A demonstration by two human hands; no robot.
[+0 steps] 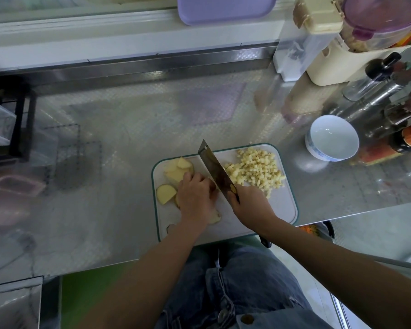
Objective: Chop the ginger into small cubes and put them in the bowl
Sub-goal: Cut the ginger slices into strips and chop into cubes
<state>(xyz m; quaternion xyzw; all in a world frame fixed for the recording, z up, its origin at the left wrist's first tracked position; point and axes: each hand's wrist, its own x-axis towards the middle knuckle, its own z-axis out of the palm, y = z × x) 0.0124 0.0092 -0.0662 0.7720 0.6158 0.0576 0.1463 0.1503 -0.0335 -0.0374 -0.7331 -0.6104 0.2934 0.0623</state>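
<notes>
On the left of the cutting board (287, 210) I see ginger slices (166, 193) lying flat, some overlapping. The left hand (195, 193) sits over them, its grip curled down onto the slices just beside the blade. The cleaver (214, 167) stands edge-down on the board, tip pointing away, and the right hand (249, 205) has its grip wrapped round the handle. Right of the blade lies a heap of ginger cubes (256, 172), all on the board. Further right on the desk (342, 186), apart from the board, stands the white bowl (331, 137)
</notes>
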